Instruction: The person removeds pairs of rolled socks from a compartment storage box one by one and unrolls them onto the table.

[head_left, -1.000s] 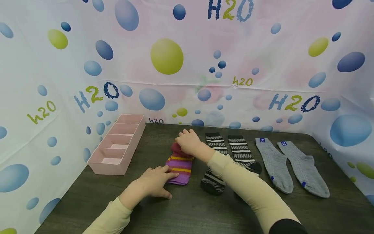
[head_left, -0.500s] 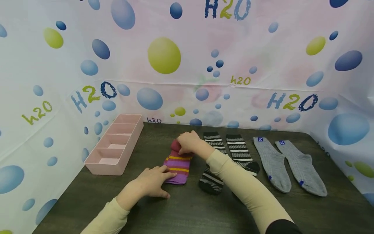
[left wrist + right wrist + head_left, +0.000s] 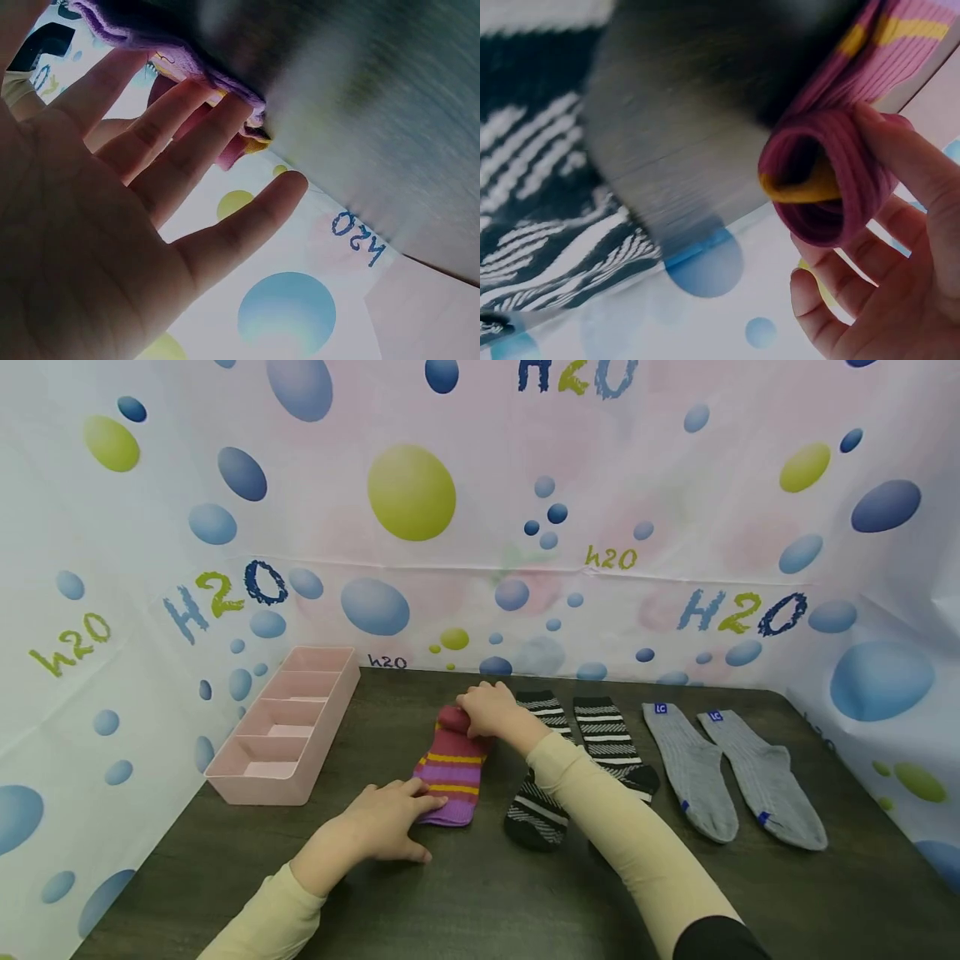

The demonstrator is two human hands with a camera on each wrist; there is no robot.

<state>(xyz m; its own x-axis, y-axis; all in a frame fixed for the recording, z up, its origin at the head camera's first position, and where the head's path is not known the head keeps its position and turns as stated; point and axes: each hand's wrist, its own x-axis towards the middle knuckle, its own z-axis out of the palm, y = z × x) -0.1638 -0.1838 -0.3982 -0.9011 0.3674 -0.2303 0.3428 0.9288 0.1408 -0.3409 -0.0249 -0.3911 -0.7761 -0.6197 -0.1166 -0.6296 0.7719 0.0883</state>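
A purple and maroon sock pair with yellow stripes (image 3: 453, 768) lies in the middle of the table, its far end rolled up. My right hand (image 3: 491, 708) holds the right side of that roll. In the right wrist view, the thumb lies on top of the spiralled roll (image 3: 866, 176) and the fingers curl beneath it. My left hand (image 3: 375, 822) rests at the near left of the sock, fingers spread and fairly straight. Its fingertips touch the purple cuff (image 3: 180, 56) in the left wrist view.
Black-and-white striped socks (image 3: 536, 814) lie just right, partly hidden under my right forearm. Two grey socks (image 3: 693, 777) lie farther right. A pink box with several compartments (image 3: 296, 789) stands at the left. A patterned sheet (image 3: 465, 527) hangs behind the table (image 3: 465, 893).
My right hand has slid rightward along the roll, uncovering more of its left part. The left hand keeps its place on the cuff. The head view has shifted slightly.
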